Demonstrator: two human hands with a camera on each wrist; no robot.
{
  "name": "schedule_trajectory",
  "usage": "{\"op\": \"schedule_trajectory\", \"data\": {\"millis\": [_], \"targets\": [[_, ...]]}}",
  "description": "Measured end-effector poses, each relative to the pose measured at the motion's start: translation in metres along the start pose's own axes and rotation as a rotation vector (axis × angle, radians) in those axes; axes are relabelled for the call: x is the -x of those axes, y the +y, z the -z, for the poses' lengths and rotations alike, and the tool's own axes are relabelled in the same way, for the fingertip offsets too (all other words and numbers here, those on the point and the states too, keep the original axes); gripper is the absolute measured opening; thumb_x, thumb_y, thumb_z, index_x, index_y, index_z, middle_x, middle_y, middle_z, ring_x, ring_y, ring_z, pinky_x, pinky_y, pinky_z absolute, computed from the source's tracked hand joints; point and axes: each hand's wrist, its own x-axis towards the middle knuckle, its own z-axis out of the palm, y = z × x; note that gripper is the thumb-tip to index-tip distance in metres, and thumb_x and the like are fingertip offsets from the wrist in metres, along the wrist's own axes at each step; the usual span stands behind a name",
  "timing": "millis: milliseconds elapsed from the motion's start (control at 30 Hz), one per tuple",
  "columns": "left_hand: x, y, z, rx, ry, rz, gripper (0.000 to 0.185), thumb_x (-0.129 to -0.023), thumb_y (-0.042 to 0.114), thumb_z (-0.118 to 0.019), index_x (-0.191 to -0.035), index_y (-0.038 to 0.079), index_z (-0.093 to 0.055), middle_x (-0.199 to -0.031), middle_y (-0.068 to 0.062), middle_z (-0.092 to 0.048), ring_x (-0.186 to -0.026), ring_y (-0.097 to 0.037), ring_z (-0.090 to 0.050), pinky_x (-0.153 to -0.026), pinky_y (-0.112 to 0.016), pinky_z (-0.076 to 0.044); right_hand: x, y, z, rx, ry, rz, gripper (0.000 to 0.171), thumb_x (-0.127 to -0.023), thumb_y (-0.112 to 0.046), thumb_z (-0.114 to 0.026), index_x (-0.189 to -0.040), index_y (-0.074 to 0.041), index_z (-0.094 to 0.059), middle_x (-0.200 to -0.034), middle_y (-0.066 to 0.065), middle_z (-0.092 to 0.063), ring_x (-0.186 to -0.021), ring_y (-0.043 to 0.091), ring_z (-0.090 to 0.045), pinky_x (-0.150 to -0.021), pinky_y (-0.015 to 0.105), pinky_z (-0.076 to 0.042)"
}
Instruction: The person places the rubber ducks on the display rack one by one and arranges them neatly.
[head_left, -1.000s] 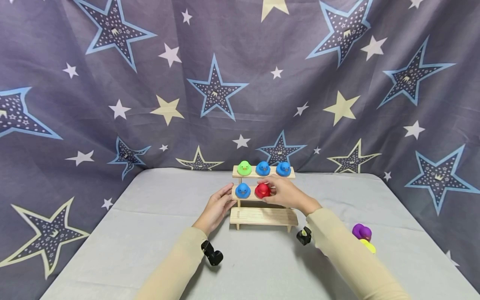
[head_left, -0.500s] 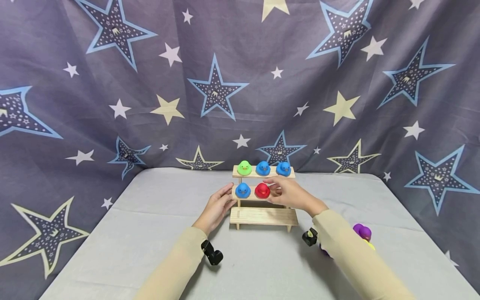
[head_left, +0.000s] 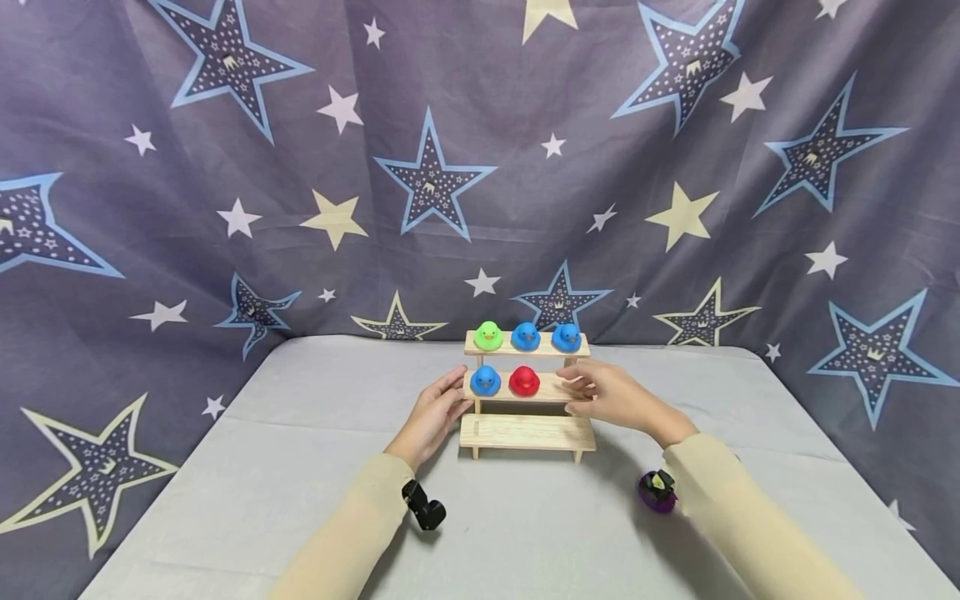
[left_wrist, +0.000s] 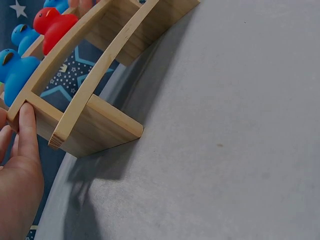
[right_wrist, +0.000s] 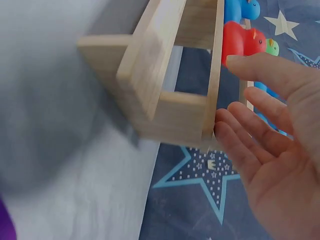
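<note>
Now both hands (head_left: 431, 414) (head_left: 611, 396) at shelf (head_left: 525, 433) ends.

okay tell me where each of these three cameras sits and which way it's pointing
Head: on the person's head, facing forward and down at the wooden rack on the grey table; both hands and sleeves show.
Left wrist: low at the rack's left end, looking along it; left hand touches the wood.
Right wrist: low at the rack's right end, looking along it; right hand, fingers straight, holds nothing.
Shared: all three show the rack and the red duck.
</note>
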Motion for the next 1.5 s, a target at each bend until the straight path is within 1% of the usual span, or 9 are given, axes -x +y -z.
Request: {"op": "schedule_trajectory", "data": {"millis": [167,467,733,867,1000,1100,1267,1367,1500], "targets": [[0.0,0.0,0.001,-0.008,-0.007,-0.005,0.053,-0.102,-0.001,-0.042,-0.154,-0.002,-0.031,-0.153,-0.02,-0.036,-0.133,-0.029,-0.046,-0.106,-0.025,-0.049,0.014,0.005,0.007,0.007,0.019,0.004,0.044,-0.084,-0.006,-0.078,-0.124,0.005,-0.064,-0.119,0.02,-0.066,-0.102,0.034,-0.067,-0.09,0.047,-0.06],[0.0,0.0,0.001,-0.003,-0.01,-0.008,0.053,-0.102,-0.001,-0.042,-0.154,-0.002,-0.032,-0.153,-0.02,-0.035,-0.133,-0.029,-0.045,-0.105,-0.025,-0.049,0.042,0.01,0.023,0.036,-0.01,-0.024,0.046,-0.086,-0.015,-0.079,-0.126,0.004,-0.064,-0.121,0.018,-0.066,-0.102,0.032,-0.067,-0.089,0.048,-0.06],[0.0,-0.001,0.001,-0.004,-0.004,-0.008,0.053,-0.102,-0.001,-0.043,-0.154,-0.002,-0.032,-0.152,-0.02,-0.037,-0.133,-0.029,-0.045,-0.104,-0.024,-0.049,0.065,0.014,0.03,0.073,-0.015,-0.034,0.043,-0.087,-0.015,-0.079,-0.124,0.001,-0.066,-0.118,0.012,-0.068,-0.101,0.029,-0.068,-0.092,0.051,-0.058],[-0.001,-0.001,0.001,-0.003,-0.003,-0.007,0.052,-0.102,-0.001,-0.043,-0.154,-0.002,-0.033,-0.152,-0.02,-0.037,-0.134,-0.029,-0.045,-0.104,-0.024,-0.049,0.074,0.017,0.031,0.088,-0.023,-0.04,0.041,-0.087,-0.016,-0.079,-0.123,-0.002,-0.067,-0.118,0.009,-0.069,-0.101,0.027,-0.068,-0.093,0.052,-0.057],[-0.001,-0.001,0.001,-0.002,-0.006,-0.007,0.052,-0.102,-0.001,-0.042,-0.154,-0.002,-0.032,-0.152,-0.021,-0.036,-0.133,-0.029,-0.045,-0.105,-0.025,-0.049,0.082,0.02,0.031,0.103,-0.036,-0.056,0.038,-0.088,-0.024,-0.079,-0.121,-0.007,-0.069,-0.117,0.004,-0.069,-0.101,0.024,-0.068,-0.091,0.048,-0.058],[0.001,0.0,0.0,-0.002,-0.01,-0.005,0.053,-0.102,-0.001,-0.042,-0.154,-0.002,-0.032,-0.153,-0.021,-0.035,-0.133,-0.029,-0.045,-0.105,-0.025,-0.049,0.088,0.022,0.029,0.105,-0.05,-0.057,0.038,-0.089,-0.029,-0.078,-0.12,-0.008,-0.07,-0.116,0.005,-0.07,-0.101,0.023,-0.068,-0.088,0.044,-0.06],[0.002,0.0,0.0,-0.006,-0.014,-0.007,0.053,-0.103,-0.001,-0.042,-0.154,-0.001,-0.031,-0.153,-0.021,-0.035,-0.133,-0.029,-0.044,-0.106,-0.025,-0.048,0.1,0.026,0.025,0.092,-0.089,-0.04,0.042,-0.089,-0.033,-0.078,-0.119,-0.005,-0.069,-0.115,0.007,-0.07,-0.101,0.023,-0.068,-0.087,0.041,-0.06],[0.002,0.001,0.0,-0.003,-0.014,-0.008,0.053,-0.103,-0.001,-0.042,-0.154,-0.001,-0.032,-0.152,-0.02,-0.036,-0.133,-0.029,-0.044,-0.106,-0.025,-0.048,0.108,0.029,0.022,0.069,-0.116,-0.052,0.045,-0.088,-0.035,-0.078,-0.119,-0.004,-0.069,-0.114,0.007,-0.071,-0.101,0.021,-0.066,-0.089,0.042,-0.059],[0.002,0.001,0.0,0.001,-0.01,-0.009,0.053,-0.103,-0.001,-0.042,-0.154,-0.002,-0.032,-0.152,-0.02,-0.036,-0.133,-0.028,-0.045,-0.106,-0.025,-0.048,0.116,0.032,0.018,0.031,-0.164,-0.065,0.046,-0.086,-0.036,-0.08,-0.119,-0.006,-0.069,-0.112,0.003,-0.071,-0.101,0.017,-0.065,-0.087,0.037,-0.059]]}}
